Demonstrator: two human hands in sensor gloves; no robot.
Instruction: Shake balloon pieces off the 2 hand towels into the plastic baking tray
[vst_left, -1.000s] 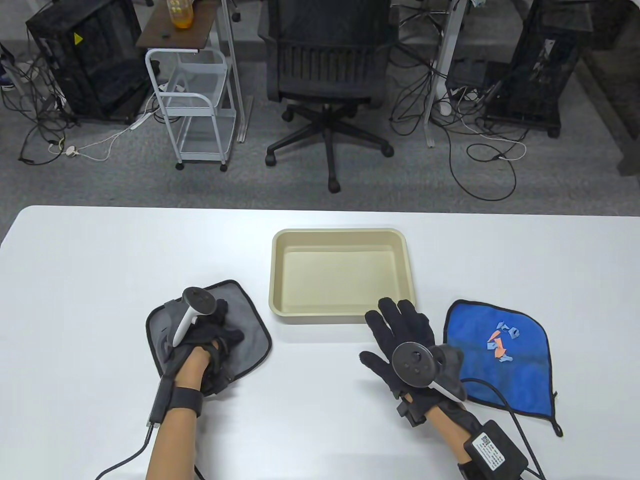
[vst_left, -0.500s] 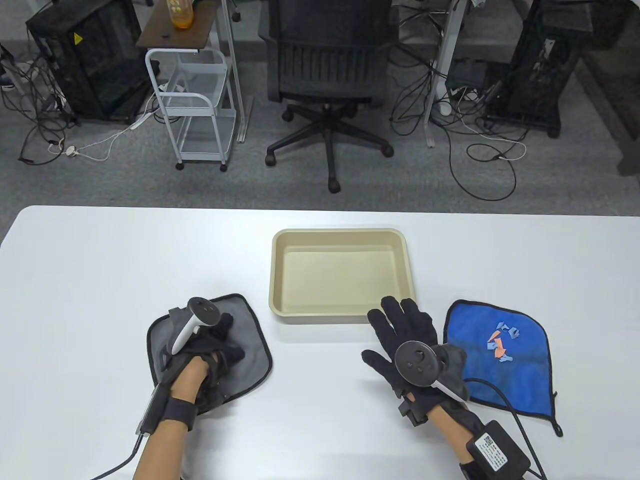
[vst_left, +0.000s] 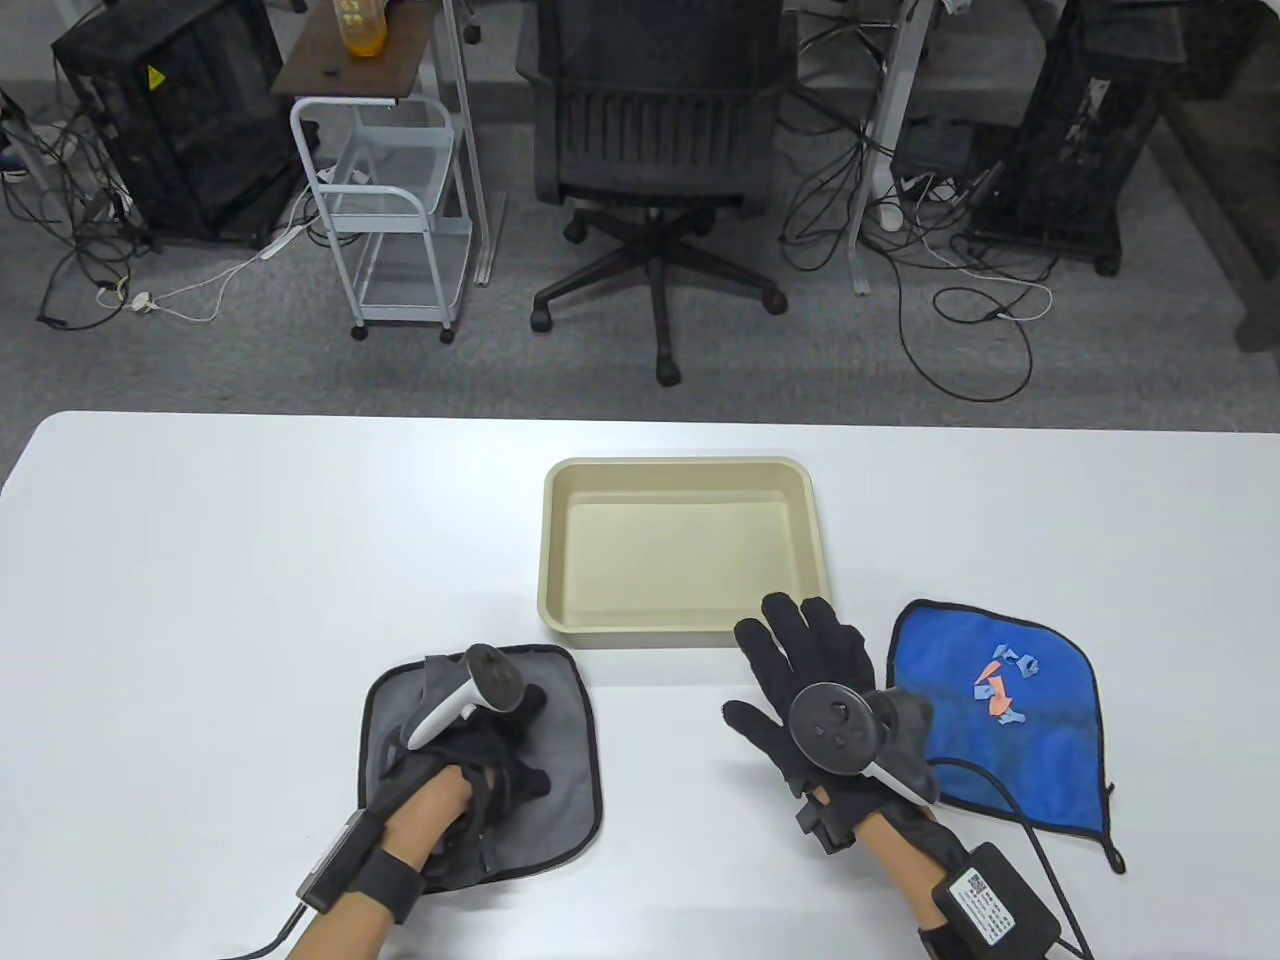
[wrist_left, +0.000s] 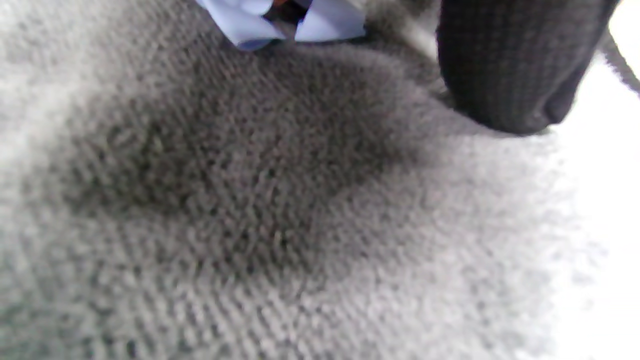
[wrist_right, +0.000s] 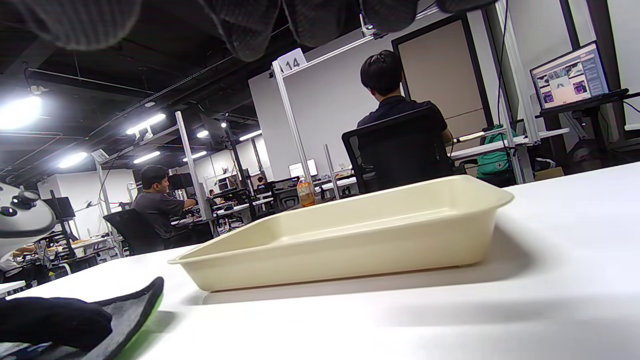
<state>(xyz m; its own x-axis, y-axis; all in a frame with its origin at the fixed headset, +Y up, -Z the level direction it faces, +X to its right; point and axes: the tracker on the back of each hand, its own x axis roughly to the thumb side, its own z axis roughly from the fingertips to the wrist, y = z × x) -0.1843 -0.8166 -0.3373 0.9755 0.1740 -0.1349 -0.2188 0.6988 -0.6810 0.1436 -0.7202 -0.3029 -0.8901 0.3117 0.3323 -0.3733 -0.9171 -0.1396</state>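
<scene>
A grey hand towel (vst_left: 570, 790) lies on the white table at the front left. My left hand (vst_left: 500, 745) rests on top of it, fingers pressing into the cloth. In the left wrist view one fingertip (wrist_left: 510, 65) presses the grey towel (wrist_left: 250, 225) beside pale blue balloon pieces (wrist_left: 280, 20). The beige plastic baking tray (vst_left: 685, 625) sits mid-table, nothing in it. My right hand (vst_left: 800, 650) lies flat with fingers spread at the tray's front right corner, holding nothing. A blue towel (vst_left: 1050, 740) to its right carries several blue and orange balloon pieces (vst_left: 1000, 685).
The tray (wrist_right: 350, 250) stands low and wide in the right wrist view, with the grey towel's edge (wrist_right: 135, 305) at the bottom left. Beyond the table's far edge stand an office chair (vst_left: 655, 150) and a white trolley (vst_left: 390, 210).
My left hand has slid the grey towel to the right and toward the table's front edge. The right hand has stayed in place.
</scene>
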